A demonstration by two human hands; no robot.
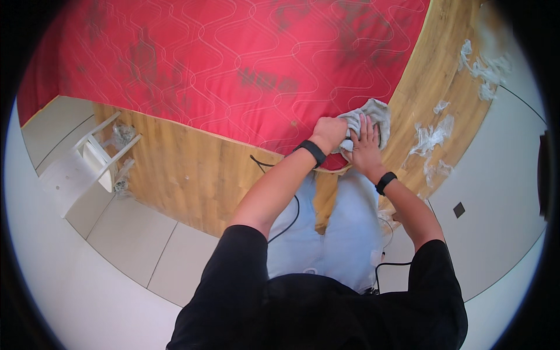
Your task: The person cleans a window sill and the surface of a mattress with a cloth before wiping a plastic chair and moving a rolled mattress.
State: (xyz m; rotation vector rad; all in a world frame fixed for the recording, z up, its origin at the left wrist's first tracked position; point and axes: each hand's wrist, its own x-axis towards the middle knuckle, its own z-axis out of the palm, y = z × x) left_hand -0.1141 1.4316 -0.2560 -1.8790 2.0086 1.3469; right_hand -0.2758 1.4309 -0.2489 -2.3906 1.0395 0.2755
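A grey cloth (378,114) lies bunched at the near right corner of a red quilted mattress (210,87). My left hand (330,132), closed like a fist, grips the cloth's left side close to the mattress edge. Just to its right, my right hand (366,146) rests on the cloth with the fingers spread, pressing it against the red cover. Part of the cloth is hidden beneath both hands. Dark smudges and printed marks show on the red fabric.
Wood-look flooring (188,166) borders the mattress, with pale tiles (131,236) beyond. Crumpled clear plastic (431,138) litters the floor at right. A white chair (72,179) lies tipped at left, near more plastic. A black cable (298,214) crosses my left leg.
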